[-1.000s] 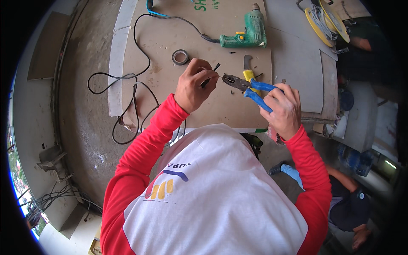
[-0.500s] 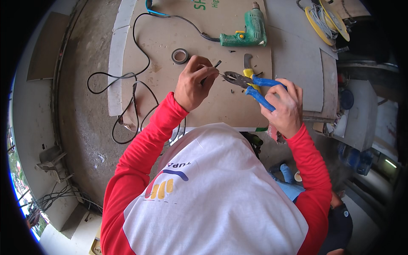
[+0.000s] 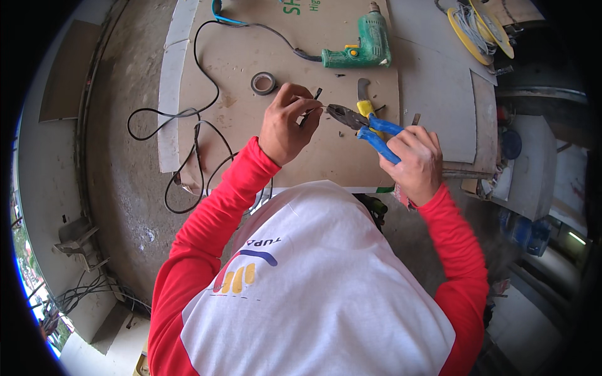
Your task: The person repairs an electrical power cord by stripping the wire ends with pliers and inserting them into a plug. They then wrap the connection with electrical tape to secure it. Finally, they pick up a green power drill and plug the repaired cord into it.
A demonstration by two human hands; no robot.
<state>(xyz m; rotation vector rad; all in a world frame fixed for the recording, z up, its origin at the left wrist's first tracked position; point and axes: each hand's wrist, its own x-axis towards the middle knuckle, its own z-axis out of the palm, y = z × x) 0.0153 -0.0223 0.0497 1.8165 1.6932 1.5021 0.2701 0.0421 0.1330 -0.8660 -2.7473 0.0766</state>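
Note:
My left hand [image 3: 288,124] is closed in a pinch on a thin black cable [image 3: 318,94], whose short end sticks up past the fingertips. A fine strand seems to run from those fingers to the jaw tips of the pliers. My right hand [image 3: 414,156] is wrapped round the blue handles of the pliers [image 3: 349,117], which point left at my left fingertips. The jaws look nearly closed; what lies between them is too small to make out. Just beyond the pliers lies a hooked knife [image 3: 364,94] with a yellow handle, partly hidden by them.
A green power drill [image 3: 360,50] lies on the cardboard-covered table [image 3: 251,47], its black cord [image 3: 204,69] looping off the left side. A roll of black tape [image 3: 263,83] sits beyond my left hand. A yellow cable reel [image 3: 480,31] stands at the far right.
The pliers' jaws and handles have come closer together, and my right hand has shifted slightly left. My left hand keeps its pinch. A person at the lower right has gone from view.

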